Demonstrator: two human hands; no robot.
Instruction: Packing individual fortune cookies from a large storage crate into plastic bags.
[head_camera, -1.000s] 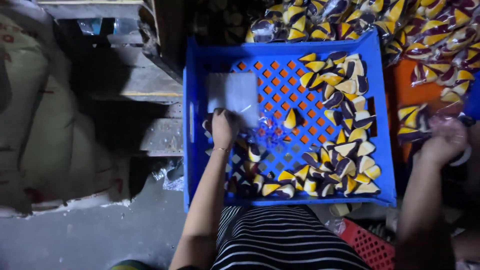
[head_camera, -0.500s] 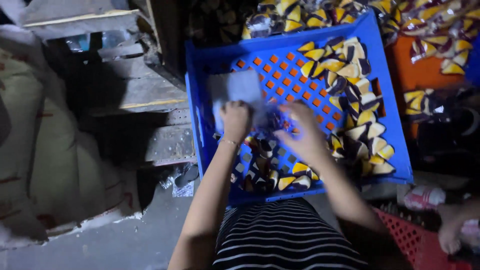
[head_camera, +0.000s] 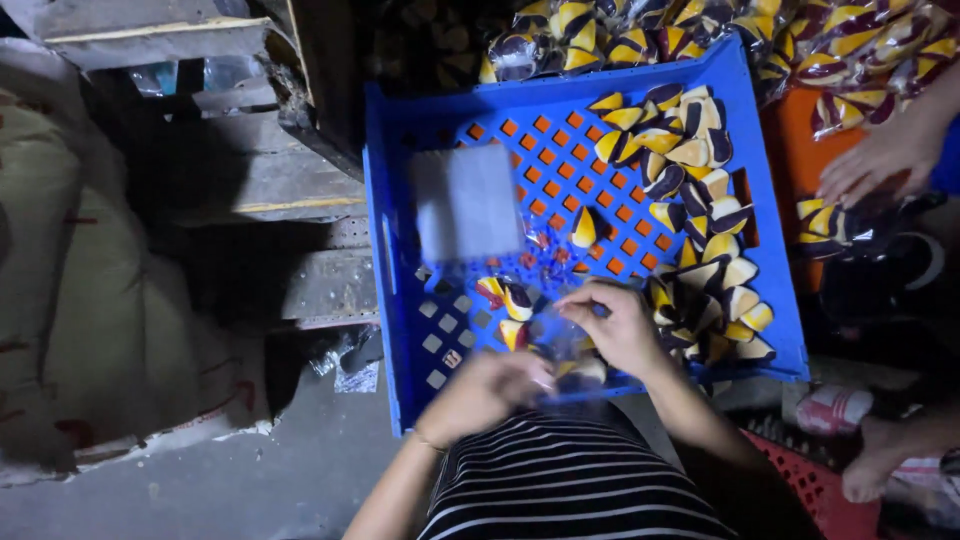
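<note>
A clear plastic bag (head_camera: 562, 345) holding yellow-and-dark wedge pieces is gripped between the left hand (head_camera: 482, 392) and the right hand (head_camera: 612, 325), both closed on it, above the near edge of the blue crate (head_camera: 385, 300). More wedge pieces (head_camera: 700, 215) are piled along the crate's right side, a pale flat sheet (head_camera: 467, 200) lies at its left, and filled clear bags (head_camera: 800, 40) are heaped beyond it.

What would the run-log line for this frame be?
left hand: on clear bag | right hand: on bag | blue crate: wedge pieces along right | another person's hand: far right
</note>
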